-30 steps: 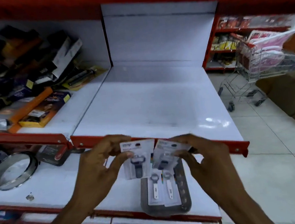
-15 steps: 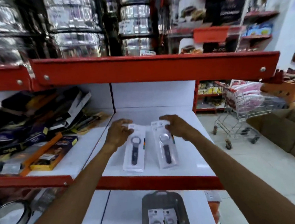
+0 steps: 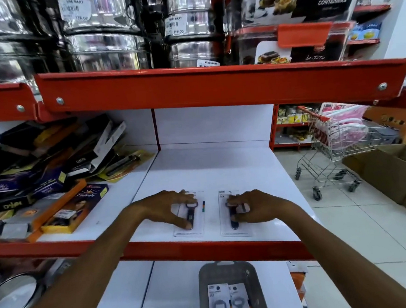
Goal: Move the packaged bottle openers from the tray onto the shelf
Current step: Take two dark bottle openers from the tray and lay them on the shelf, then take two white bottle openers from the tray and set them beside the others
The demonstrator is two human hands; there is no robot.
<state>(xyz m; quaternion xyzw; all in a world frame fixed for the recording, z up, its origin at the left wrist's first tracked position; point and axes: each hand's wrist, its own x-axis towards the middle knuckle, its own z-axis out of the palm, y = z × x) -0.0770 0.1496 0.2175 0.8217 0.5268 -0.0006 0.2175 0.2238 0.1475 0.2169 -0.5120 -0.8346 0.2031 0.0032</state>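
Observation:
Two packaged bottle openers lie flat, side by side, near the front of the white shelf (image 3: 212, 167). My left hand (image 3: 162, 209) rests on the left package (image 3: 192, 218), fingertips pinching its dark opener. My right hand (image 3: 252, 207) rests on the right package (image 3: 235, 226) in the same way. On the shelf below stands a grey tray (image 3: 207, 277), which holds two more packaged bottle openers (image 3: 229, 302) with white handles.
Boxed goods (image 3: 53, 180) are heaped on the shelf section to the left. The red shelf edge (image 3: 192, 89) above overhangs the work area, with steel tins on it. A shopping cart (image 3: 334, 143) and cardboard boxes (image 3: 398, 175) stand on the tiled floor to the right.
My hands carried the two packages from over the tray up onto the shelf and laid them flat. Both hands have since slid from the packages' far ends back onto their middles.

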